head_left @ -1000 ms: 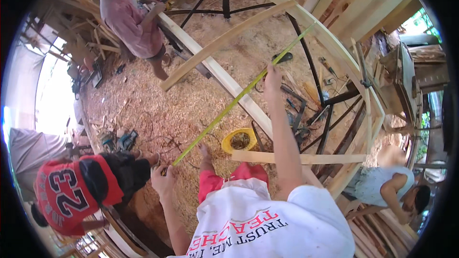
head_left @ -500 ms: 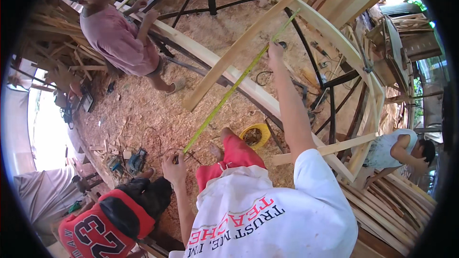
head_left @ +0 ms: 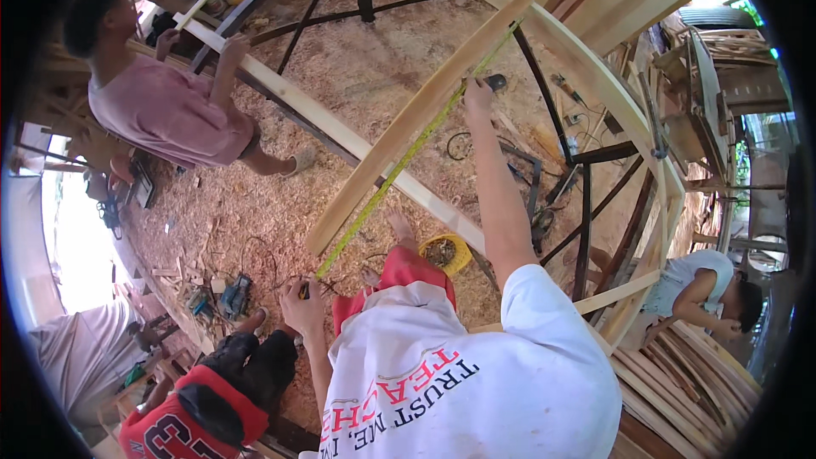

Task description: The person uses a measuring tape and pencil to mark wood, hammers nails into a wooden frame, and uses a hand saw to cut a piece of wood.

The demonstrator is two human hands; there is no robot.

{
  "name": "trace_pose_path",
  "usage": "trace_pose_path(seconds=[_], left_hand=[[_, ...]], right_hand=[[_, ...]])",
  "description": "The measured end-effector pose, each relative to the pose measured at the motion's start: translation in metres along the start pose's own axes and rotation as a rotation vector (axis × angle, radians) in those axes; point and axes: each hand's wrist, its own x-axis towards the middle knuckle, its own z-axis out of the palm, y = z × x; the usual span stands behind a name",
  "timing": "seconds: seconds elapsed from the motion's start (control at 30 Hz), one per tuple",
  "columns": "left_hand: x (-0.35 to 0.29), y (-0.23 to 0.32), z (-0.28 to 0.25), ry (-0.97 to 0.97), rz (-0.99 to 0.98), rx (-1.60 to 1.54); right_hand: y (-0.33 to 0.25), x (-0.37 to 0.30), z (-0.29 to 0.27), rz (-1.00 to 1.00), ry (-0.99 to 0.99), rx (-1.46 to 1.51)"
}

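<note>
A yellow tape measure blade (head_left: 395, 172) is stretched slantwise between my hands, close along the right edge of a pale wooden plank (head_left: 416, 123). My right hand (head_left: 478, 95) is closed on the blade near its far part, with a dark rounded object (head_left: 495, 82) beside the fingers. Beyond that hand the blade runs on to the plank's far end, at a curved wooden rim (head_left: 586, 34). At the near end, my left hand (head_left: 303, 310) is closed round a small black and yellow piece, apparently the tape's case; the fingers partly hide it. A long pale beam (head_left: 340, 140) passes beneath plank and tape.
A person in pink (head_left: 166, 110) grips the beam at the left. Another in red (head_left: 183, 425) crouches at lower left, near power tools (head_left: 234, 296). A third person (head_left: 697, 285) bends at the right. Dark frame bars (head_left: 583, 221) and a yellow basket (head_left: 459, 255) stand over shavings.
The plank and tape now lie closer together, the plank's near end having come toward my left hand. My hands shifted slightly left. The person in pink moved left and now grips the beam.
</note>
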Motion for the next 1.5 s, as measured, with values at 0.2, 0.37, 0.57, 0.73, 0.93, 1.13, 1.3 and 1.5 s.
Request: trace_pose_path(seconds=[0.2,0.37,0.57,0.73,0.93,1.13,1.3,1.5], left_hand=[[0.011,0.017,0.005,-0.046,-0.06,0.045],[0.023,0.048,-0.01,0.059,-0.045,0.029],[0.04,0.04,-0.011,0.071,0.033,0.071],[0.045,0.046,-0.016,0.053,0.016,0.086],[0.054,0.041,-0.014,0.079,0.022,0.12],[0.057,0.036,-0.014,0.087,0.062,0.144],[0.058,0.041,-0.014,0.072,0.065,0.162],[0.063,0.035,-0.016,0.148,0.05,0.139]], right_hand=[[-0.019,-0.011,0.016,0.119,-0.107,0.272],[-0.026,-0.011,0.02,0.104,-0.06,0.422],[-0.025,-0.002,0.005,0.114,-0.175,0.398],[-0.03,-0.003,0.005,0.133,-0.157,0.384],[-0.033,-0.007,0.005,0.128,-0.149,0.429],[-0.025,-0.008,0.005,0.066,-0.183,0.376],[-0.014,0.006,0.0,0.024,-0.176,0.272],[-0.007,0.013,0.008,-0.002,-0.183,0.143]])
